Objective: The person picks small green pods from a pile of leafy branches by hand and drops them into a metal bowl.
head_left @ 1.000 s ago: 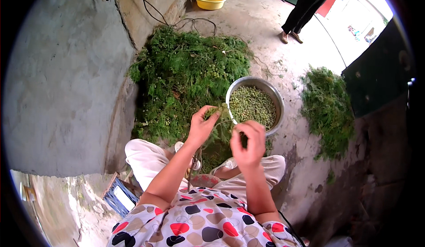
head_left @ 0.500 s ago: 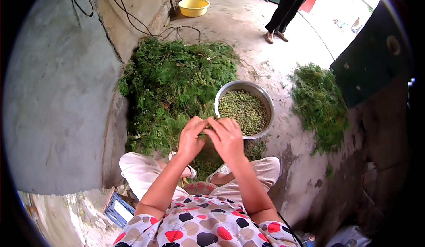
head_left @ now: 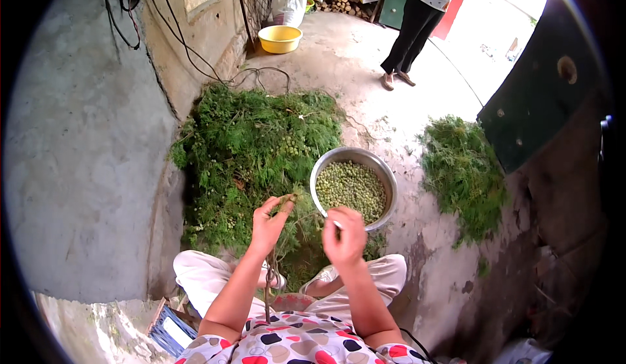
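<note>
My left hand (head_left: 267,227) pinches a green feathery branch (head_left: 302,212), whose bare brown stem hangs down toward my lap. To its right, my right hand (head_left: 345,239) is curled closed and smeared by motion; what its fingers hold, if anything, cannot be made out. It is just in front of the near rim of a round metal basin (head_left: 393,191). Small round green berries (head_left: 350,192) fill much of that basin. Left of the basin lies a large heap of cut green branches (head_left: 251,145), with berry clusters among its leaves.
A smaller heap of greenery (head_left: 462,178) lies to the right, beside a dark green panel (head_left: 535,96). Farther back are a yellow basin (head_left: 280,40), a white sack (head_left: 289,2) and a standing person (head_left: 414,31). Loose black cable (head_left: 261,70) runs by the left wall (head_left: 91,149).
My hands have moved apart from fingertips together above the basin's near left edge. The right has gone right and toward me; the left keeps the branch. The view has tilted up slightly.
</note>
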A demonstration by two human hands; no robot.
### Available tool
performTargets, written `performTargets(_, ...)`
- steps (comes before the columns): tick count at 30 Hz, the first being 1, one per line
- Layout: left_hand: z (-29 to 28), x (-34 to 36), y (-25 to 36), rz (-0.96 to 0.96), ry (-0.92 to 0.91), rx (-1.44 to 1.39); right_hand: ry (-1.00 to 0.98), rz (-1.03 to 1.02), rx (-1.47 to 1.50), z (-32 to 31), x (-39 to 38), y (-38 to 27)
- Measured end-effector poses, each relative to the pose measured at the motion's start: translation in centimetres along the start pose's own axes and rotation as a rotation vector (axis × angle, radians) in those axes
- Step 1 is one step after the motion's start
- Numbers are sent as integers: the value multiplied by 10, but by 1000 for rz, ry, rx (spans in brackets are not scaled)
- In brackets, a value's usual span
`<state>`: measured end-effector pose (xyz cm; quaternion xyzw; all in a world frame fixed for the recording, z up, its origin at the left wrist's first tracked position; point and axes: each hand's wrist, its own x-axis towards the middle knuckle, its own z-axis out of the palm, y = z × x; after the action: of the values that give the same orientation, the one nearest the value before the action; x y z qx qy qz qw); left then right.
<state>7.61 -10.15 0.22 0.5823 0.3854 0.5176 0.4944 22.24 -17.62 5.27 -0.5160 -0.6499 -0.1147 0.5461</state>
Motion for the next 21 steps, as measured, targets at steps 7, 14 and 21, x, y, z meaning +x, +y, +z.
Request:
performTargets(7, 9, -6, 9, -201, 8, -181, -56, 166, -210, -13, 10, 33)
performTargets(14, 14, -8, 15, -154, -15, -35, -235, 150, 38, 20, 3, 4)
performTargets(21, 15, -7, 20, -181, -75, -119, -235, 412, 364, 21, 4, -4)
